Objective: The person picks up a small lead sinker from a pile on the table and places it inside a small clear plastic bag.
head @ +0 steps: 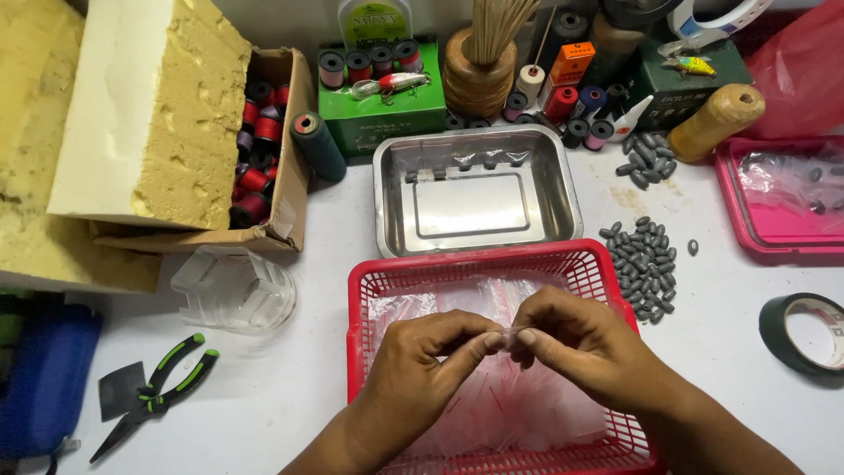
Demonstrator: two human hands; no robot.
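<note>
My left hand (420, 365) and right hand (576, 341) meet over a red basket (492, 264) of clear plastic bags, fingertips pinching one small clear bag (508, 334) between them. Beyond lies a steel tray (563, 189); grey lead weights (643, 264) are heaped to the right.

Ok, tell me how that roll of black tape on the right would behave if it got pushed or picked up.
The roll of black tape lies flat on the white table, so a push would probably slide it, not roll it. Stood on edge, its round shape would likely roll. It looks like a thin ring with a wide hole, so it is probably light and easy to hook with one finger.
</note>
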